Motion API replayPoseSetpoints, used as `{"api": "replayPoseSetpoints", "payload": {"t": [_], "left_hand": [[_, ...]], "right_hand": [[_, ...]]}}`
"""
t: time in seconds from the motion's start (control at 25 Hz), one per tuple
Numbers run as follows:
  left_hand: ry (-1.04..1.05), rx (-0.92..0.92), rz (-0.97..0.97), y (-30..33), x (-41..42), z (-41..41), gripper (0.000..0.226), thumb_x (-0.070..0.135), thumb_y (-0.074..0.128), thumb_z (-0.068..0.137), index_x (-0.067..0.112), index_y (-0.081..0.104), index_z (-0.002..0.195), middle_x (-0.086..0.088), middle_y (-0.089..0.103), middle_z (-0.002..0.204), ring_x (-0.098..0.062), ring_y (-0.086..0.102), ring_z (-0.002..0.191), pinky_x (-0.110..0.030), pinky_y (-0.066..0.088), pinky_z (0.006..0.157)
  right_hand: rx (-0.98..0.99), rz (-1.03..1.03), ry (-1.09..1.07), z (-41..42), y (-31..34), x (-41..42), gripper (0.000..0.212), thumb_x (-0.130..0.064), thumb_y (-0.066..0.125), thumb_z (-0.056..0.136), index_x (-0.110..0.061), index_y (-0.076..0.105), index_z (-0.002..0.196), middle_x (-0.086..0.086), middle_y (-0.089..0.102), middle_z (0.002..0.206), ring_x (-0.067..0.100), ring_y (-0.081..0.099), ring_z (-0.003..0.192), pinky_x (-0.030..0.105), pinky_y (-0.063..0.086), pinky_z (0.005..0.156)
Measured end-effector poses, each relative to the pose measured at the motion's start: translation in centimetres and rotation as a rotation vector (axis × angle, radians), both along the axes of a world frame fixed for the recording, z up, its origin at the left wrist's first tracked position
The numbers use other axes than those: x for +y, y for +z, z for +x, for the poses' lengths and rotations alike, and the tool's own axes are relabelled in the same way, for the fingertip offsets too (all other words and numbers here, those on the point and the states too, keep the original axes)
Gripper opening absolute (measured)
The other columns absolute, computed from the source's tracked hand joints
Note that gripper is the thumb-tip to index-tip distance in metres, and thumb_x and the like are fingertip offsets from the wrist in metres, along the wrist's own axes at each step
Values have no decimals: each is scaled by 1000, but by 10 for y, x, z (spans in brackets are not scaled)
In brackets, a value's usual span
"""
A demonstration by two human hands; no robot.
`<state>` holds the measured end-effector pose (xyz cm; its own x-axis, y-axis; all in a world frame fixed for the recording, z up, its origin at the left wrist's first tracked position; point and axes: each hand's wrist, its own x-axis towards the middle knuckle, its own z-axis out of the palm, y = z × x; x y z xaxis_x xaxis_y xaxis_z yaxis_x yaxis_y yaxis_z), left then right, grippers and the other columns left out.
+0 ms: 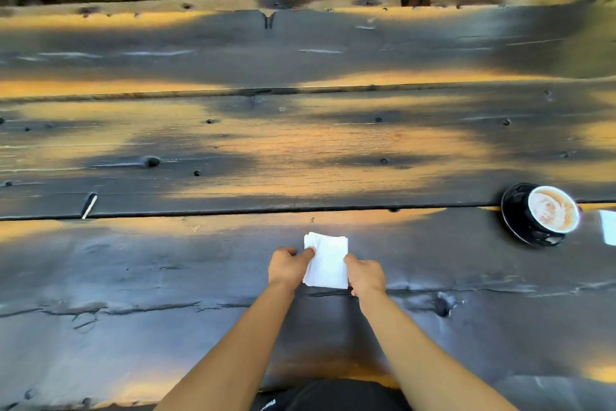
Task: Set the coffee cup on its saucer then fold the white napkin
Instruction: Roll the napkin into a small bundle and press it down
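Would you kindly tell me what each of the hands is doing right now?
Left hand: closed on the white napkin's left edge.
Right hand: closed on its right edge.

Both hands on white napkin (328, 260), center-near on dark plank table (233, 150). Left hand (289, 265) pinching left edge, right hand (365, 274) gripping right edge. Napkin folded, small rectangle. Cup (553, 209) with latte seated on black saucer (516, 210), far right, well apart from napkin.
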<state>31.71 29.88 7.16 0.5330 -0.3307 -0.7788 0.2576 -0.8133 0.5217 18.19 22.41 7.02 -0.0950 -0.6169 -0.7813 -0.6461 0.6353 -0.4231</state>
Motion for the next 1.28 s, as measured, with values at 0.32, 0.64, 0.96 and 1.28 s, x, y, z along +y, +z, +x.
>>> {"api": "replayPoseSetpoints", "payload": {"t": [0.32,0.64,0.96,1.28], "left_hand": [[117,233,17,9,19,-18,32,24,82,82,6,58,73,-9,61,68,-24,54,58,-28,39,53],[226,391,-106,39,-18,-85,25,10,72,89,-5,67,109,-20,75,105,-33,72,84,-42,59,72],[398,385,-173,47,-118,-197,23,7,65,93,-3,65,114,-21,74,111,-38,72,99,-49,61,78],[348,352,-160,38,-193,-228,16,4,63,94,-1,63,110,-17,74,105,-33,72,95,-42,60,74]], "right_hand": [[-199,47,-18,-36,17,17,26,-16,62,90,-9,56,66,9,47,61,21,40,50,29,37,50],[-341,88,36,-112,26,-30,18,-13,61,91,-11,63,73,4,54,67,18,46,58,25,41,49],[-376,101,117,-205,34,-145,9,-13,61,93,-12,70,93,5,65,78,18,53,64,25,43,56],[-298,-58,177,-233,30,-220,17,-2,62,88,-13,75,93,-3,64,75,13,56,69,25,46,63]]}}
